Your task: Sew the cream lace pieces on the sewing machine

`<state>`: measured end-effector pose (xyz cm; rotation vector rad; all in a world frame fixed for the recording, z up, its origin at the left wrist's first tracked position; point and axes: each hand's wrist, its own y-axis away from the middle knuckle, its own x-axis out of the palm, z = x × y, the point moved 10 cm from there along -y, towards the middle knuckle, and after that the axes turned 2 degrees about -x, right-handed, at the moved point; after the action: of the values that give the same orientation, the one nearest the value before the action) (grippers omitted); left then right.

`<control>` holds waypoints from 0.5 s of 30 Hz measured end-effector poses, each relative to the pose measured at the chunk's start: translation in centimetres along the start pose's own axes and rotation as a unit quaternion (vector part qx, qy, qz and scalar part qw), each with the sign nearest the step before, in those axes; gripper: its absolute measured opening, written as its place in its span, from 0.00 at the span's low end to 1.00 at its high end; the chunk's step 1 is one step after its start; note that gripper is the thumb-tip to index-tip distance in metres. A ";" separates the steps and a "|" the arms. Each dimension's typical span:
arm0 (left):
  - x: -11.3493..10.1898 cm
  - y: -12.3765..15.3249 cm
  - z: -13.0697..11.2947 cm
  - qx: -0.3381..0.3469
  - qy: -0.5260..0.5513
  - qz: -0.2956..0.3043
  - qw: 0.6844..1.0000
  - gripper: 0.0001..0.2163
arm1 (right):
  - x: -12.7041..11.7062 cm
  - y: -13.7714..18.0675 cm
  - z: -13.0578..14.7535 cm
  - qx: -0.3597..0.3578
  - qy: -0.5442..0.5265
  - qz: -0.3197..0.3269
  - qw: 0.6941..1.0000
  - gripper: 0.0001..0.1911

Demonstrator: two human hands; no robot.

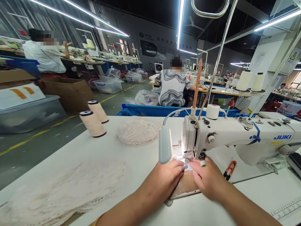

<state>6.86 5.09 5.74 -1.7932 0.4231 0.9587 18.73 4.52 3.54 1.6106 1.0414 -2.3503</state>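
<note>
My left hand (169, 174) is at the needle area of a white sewing machine (225, 131), with its fingers together on a small piece of white fabric (188, 166). From the other side, my right hand (208, 177) grips the same fabric, thumb and fingers close together. The presser foot (186, 162) stands between my fingertips, and part of the fabric is hidden under the hands and machine head. Orange-handled thread snips (229, 170) lie to the right of my right hand. A lamp (165, 146) on a bent metal neck hangs above my left hand.
Cream lace (77, 188) spreads over the table's left side, partly blurred. A lace bundle (138, 131) sits farther back, near two thread cones (93, 123). A ruler scale (287, 208) marks the right front. Co-workers sit beyond, among plastic bins (108, 84).
</note>
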 end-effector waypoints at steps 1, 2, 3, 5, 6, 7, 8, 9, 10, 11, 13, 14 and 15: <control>-0.1 0.0 0.1 -0.004 0.002 -0.006 1.000 0.15 | -0.1 0.0 0.0 0.001 0.000 -0.003 1.000 0.19; -0.2 0.0 0.3 -0.008 0.007 -0.012 1.000 0.15 | -0.1 0.0 0.0 0.004 -0.001 -0.005 1.000 0.19; -0.2 0.0 0.4 -0.014 0.012 -0.015 1.000 0.15 | -0.1 0.0 -0.1 0.006 -0.005 -0.005 1.000 0.19; -0.1 0.2 0.8 -0.028 0.024 -0.027 0.999 0.15 | 0.0 0.0 -0.2 0.013 -0.018 -0.002 1.000 0.18; 0.1 0.2 1.0 -0.034 0.030 -0.031 0.999 0.15 | 0.2 0.1 -0.3 0.015 -0.025 0.001 1.000 0.17; 0.3 0.3 1.3 -0.040 0.036 -0.032 0.998 0.15 | 0.3 0.1 -0.4 0.017 -0.031 0.002 0.999 0.17; 0.5 0.4 1.6 -0.049 0.047 -0.031 0.997 0.15 | 0.4 0.1 -0.5 0.018 -0.036 0.001 0.999 0.17; 0.8 0.5 1.9 -0.062 0.060 -0.029 0.996 0.15 | 0.4 0.1 -0.6 0.018 -0.038 -0.002 0.999 0.18; 1.0 0.6 2.4 -0.078 0.075 -0.024 0.994 0.15 | 0.4 0.2 -0.6 0.019 -0.037 -0.006 0.999 0.18; 1.3 0.6 2.8 -0.095 0.089 -0.018 0.991 0.15 | 0.5 0.2 -0.7 0.020 -0.037 -0.009 0.999 0.18; 1.3 0.7 3.5 -0.133 0.110 -0.018 0.985 0.14 | 0.4 0.2 -0.8 0.024 -0.036 -0.013 0.999 0.18; 1.2 0.8 3.8 -0.152 0.117 -0.021 0.981 0.13 | 0.4 0.2 -0.8 0.026 -0.037 -0.013 0.999 0.18; 1.0 0.8 4.1 -0.171 0.123 -0.026 0.977 0.12 | 0.4 0.2 -0.8 0.028 -0.038 -0.013 0.999 0.18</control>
<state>5.26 8.55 3.80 -2.2387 0.3773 0.8116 19.30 4.92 2.93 1.5206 0.9970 -2.4584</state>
